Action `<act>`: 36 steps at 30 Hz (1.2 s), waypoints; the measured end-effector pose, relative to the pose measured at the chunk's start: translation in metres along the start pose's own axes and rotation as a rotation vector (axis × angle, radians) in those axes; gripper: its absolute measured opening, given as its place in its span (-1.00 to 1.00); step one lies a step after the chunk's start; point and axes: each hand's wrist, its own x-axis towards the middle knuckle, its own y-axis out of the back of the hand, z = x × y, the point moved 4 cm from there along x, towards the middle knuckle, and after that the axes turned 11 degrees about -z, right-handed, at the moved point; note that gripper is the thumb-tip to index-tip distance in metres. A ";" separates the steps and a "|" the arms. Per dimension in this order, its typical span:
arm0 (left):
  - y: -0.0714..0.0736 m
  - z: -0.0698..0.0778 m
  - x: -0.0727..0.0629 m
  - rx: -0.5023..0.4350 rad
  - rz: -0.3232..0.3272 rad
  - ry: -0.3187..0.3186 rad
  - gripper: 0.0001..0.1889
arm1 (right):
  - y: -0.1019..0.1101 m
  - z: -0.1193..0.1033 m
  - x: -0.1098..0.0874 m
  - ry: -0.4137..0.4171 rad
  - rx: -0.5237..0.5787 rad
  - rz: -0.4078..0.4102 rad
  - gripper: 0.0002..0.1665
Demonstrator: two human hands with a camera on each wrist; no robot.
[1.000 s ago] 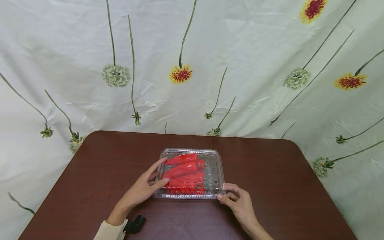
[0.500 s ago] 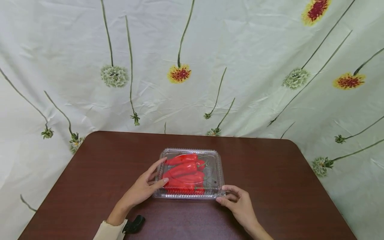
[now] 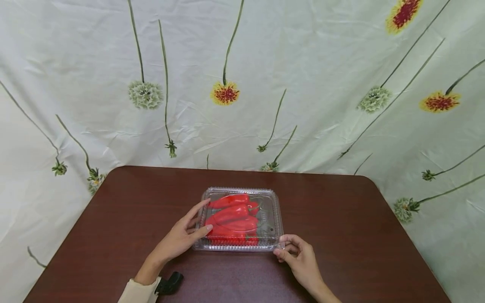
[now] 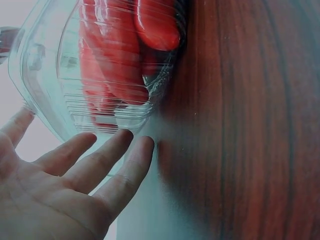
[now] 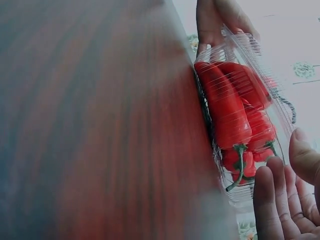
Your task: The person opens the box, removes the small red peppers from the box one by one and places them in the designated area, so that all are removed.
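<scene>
A clear plastic clamshell container (image 3: 267,219) lies on the table, its lid down over several red peppers (image 3: 231,213) with green stems. My left hand (image 3: 179,237) rests against its left side, thumb and index finger on the lid. In the left wrist view, the other fingers (image 4: 102,157) reach nearly straight toward the ribbed wall. At the front right corner my right hand (image 3: 301,256) pinches the rim between thumb and index finger. Its remaining fingers (image 5: 280,200) stand beside the container's end in the right wrist view.
The dark brown wooden table (image 3: 341,219) has rounded far corners. Behind it hangs a pale cloth (image 3: 322,63) printed with flowers. A black strap device (image 3: 169,283) sits at the left wrist, by a cream sleeve (image 3: 139,291).
The right hand's index finger has come slightly lower and closer to its thumb at the corner. The left hand and the container stay in place.
</scene>
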 end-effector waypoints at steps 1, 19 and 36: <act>0.000 0.000 0.000 0.001 0.000 0.001 -0.25 | 0.001 0.000 0.000 0.000 0.005 -0.005 -0.66; -0.001 -0.002 -0.001 -0.012 0.011 0.037 -0.23 | 0.002 0.001 -0.001 0.048 -0.034 0.017 -0.71; -0.001 -0.001 -0.002 -0.025 -0.003 0.010 -0.26 | 0.004 0.003 -0.003 0.017 -0.002 -0.003 -0.79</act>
